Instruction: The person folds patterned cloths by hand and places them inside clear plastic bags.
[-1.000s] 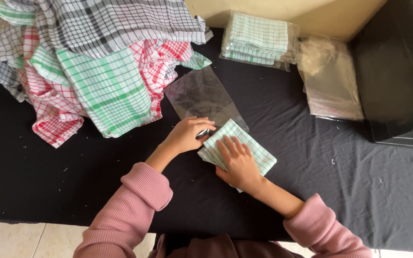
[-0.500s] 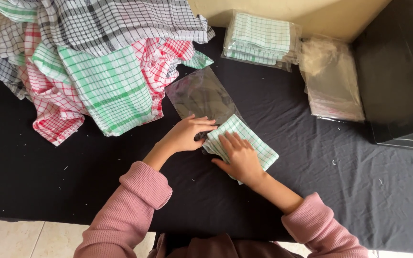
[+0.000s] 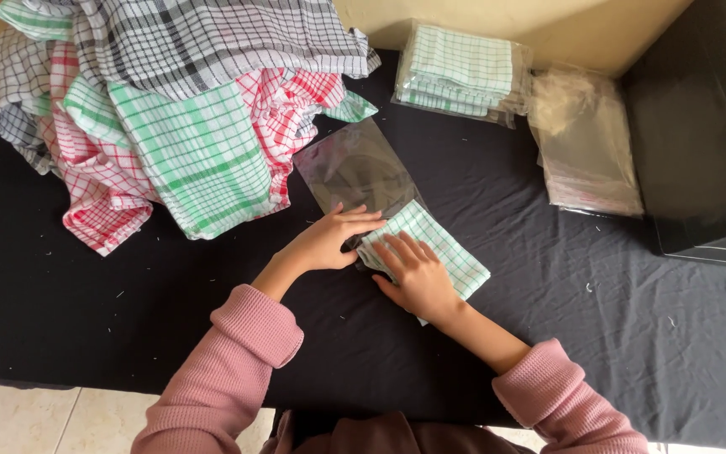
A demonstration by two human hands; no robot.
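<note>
Head view, centre of frame: folded green-check cloth point(image 3: 430, 248) flat on black table cover point(image 3: 128, 336), its upper-left end at mouth of clear plastic bag point(image 3: 353, 168). Right hand point(image 3: 418, 273) spread flat on cloth, fingers pointing up-left, pressing down. Left hand point(image 3: 329, 237) at bag mouth, fingertips curled on the plastic edge where cloth meets it; can't tell if pinching film or just pinning it. Cloth mostly outside bag, only leading end at or just inside opening, so insertion judged barely begun; rest of cloth yet to go in. Top centre: stack of bagged green-check cloths point(image 3: 457, 71), done by the look. Right of that, pile of empty clear bags point(image 3: 586, 147). Upper left: heap of loose check cloths point(image 3: 178, 118), red, green, grey, unfolded, so plenty left. Black box point(image 3: 699, 126) at right edge.
</note>
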